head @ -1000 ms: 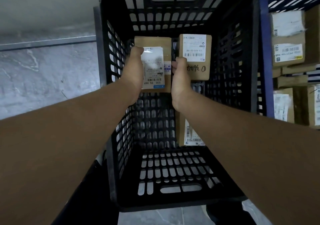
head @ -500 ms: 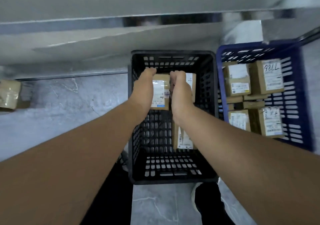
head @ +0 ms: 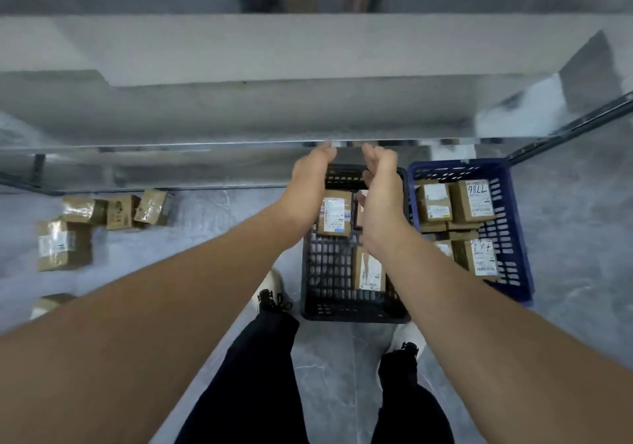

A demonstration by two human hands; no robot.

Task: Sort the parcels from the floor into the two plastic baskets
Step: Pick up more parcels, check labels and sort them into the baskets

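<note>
On the grey floor (head: 205, 238) at the far left several brown parcels (head: 116, 210) lie loose near the foot of the wall, some touching one another, and one bigger parcel (head: 63, 245) sits just in front of them. More to the middle, the person's left hand (head: 310, 178) hangs over the far end of the black basket (head: 352, 310). Its fingers are relaxed, a little bent, and they hold nothing. Under the hand, inside this basket, a labelled parcel (head: 335, 217) lies flat at the far side, and a second parcel (head: 368, 269) lies nearer to the person's feet. The right hand (head: 381, 185) hangs just beside the left one, palm turned towards it, fingers loosely curved and apart, also with nothing in them. Right of the black basket, touching it or nearly so, stands the blue basket (head: 515, 258), which has several parcels packed close together, one with the marking "98LL" (head: 475, 200). Below, the person's dark trousers (head: 260, 375) and a shoe (head: 270, 293) show.
</note>
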